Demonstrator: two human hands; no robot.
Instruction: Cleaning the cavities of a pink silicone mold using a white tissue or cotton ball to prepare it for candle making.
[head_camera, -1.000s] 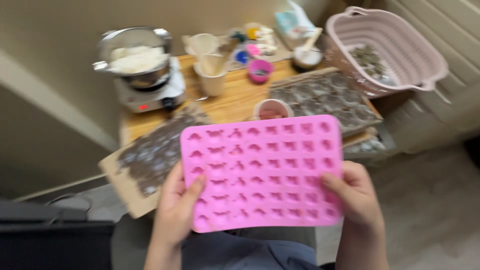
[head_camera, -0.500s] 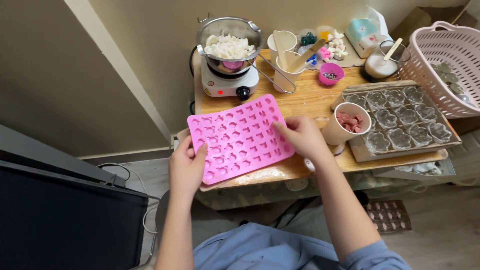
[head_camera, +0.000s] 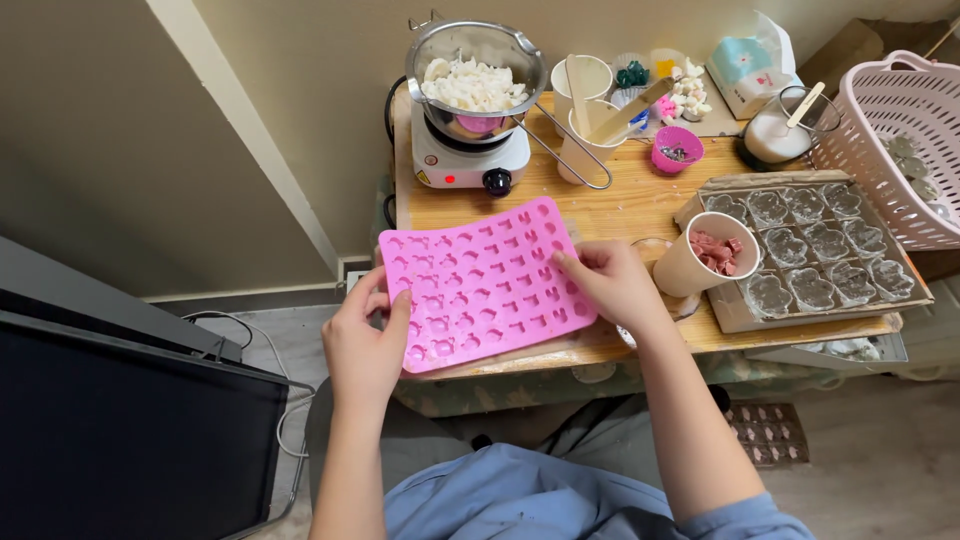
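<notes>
A pink silicone mould (head_camera: 480, 285) with several small shaped cavities lies flat on the front left of the wooden table (head_camera: 620, 205). My left hand (head_camera: 365, 345) grips its near left edge, thumb on top. My right hand (head_camera: 610, 285) rests on the mould's right edge, fingers curled over it. Just right of that hand stands a paper cup (head_camera: 705, 255) with pink chunks inside.
A small electric hotplate (head_camera: 468, 160) carries a metal pot of white pieces (head_camera: 475, 75). Cups with wooden sticks (head_camera: 590, 125), a small pink bowl (head_camera: 677, 148), a clear mould tray (head_camera: 815, 250) and a pink laundry basket (head_camera: 905, 150) sit behind and right. A dark screen (head_camera: 120, 430) stands left.
The mould was held up in front of me a second ago; it has come down flat onto the table's front left, with both hands still at its edges.
</notes>
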